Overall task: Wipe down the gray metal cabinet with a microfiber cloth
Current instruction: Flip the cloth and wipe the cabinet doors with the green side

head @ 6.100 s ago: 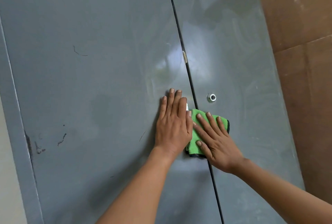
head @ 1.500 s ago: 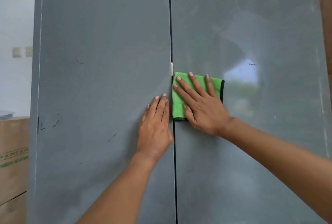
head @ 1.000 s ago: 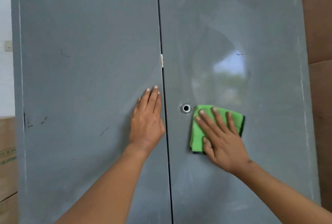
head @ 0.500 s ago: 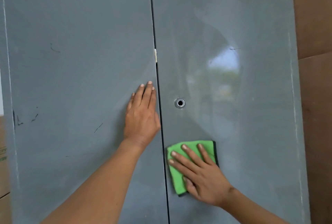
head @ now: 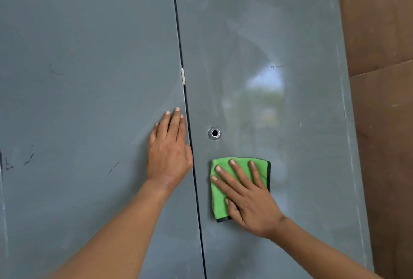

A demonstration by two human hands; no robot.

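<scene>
Two doors make up the cabinet (head: 89, 55) front, split by a dark seam (head: 190, 144) running from twelve o'clock to six. At nine o'clock the left door carries a few dark scuffs (head: 29, 159), not wiped away. Just left of the seam, near centre, the left hand (head: 168, 153) rests flat on the left door, fingers straight and together, holding nothing; I judge it is steadying that door. Right of the seam sits a small round lock hole (head: 214, 133), and at five o'clock from it the green cloth (head: 220, 200), folded, lies flat against the right door. The right hand (head: 248, 196) presses it there with fingers spread and straight, not curled round it. The right door shows faint streaks and a bright reflection toward one o'clock, so it looks partly wiped, though how much is left I cannot tell; the left door and both lower parts seem still to do. At three o'clock brown panels (head: 380, 122) stand beside the cabinet. No open container shows; the doors are shut, so the contents are hidden.
</scene>
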